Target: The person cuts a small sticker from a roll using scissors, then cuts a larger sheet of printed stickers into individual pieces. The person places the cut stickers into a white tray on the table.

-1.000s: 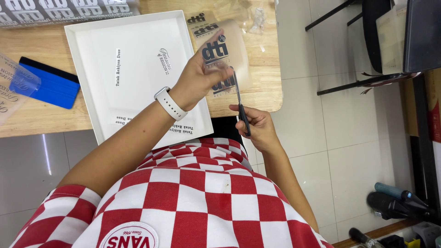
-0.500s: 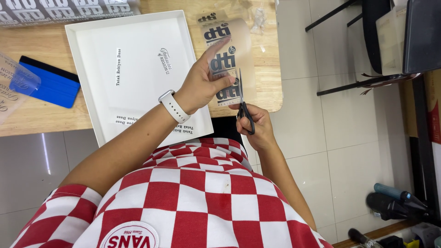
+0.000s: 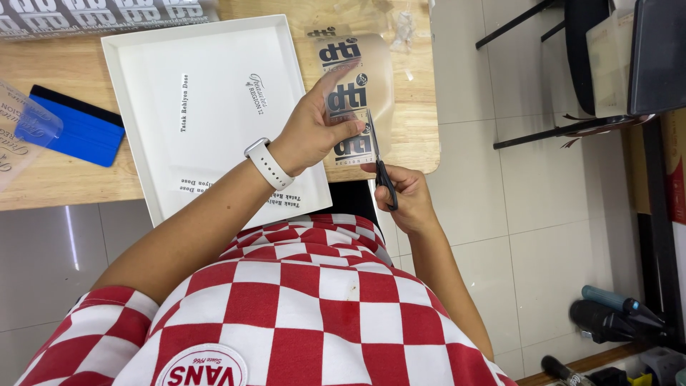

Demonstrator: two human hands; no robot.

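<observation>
My left hand point(image 3: 312, 129), with a white watch on the wrist, pinches a clear film strip point(image 3: 355, 86) printed with black logos and holds it up over the wooden table point(image 3: 50, 168). My right hand point(image 3: 406, 194) grips black-handled scissors point(image 3: 376, 154). Their blades point upward and lie along the right side of the strip. A white shallow tray point(image 3: 207, 93) lies on the table under my left forearm, with small printed labels stuck inside it.
A blue squeegee point(image 3: 75, 129) rests at the table's left, next to a clear printed sheet point(image 3: 18, 132). More printed film lies along the far edge point(image 3: 93, 16). Black chair legs point(image 3: 550, 71) and tiled floor are to the right; tools point(image 3: 614, 318) lie bottom right.
The scissors have moved up along the strip's right side, and my left hand has shifted the strip slightly while keeping hold of it.
</observation>
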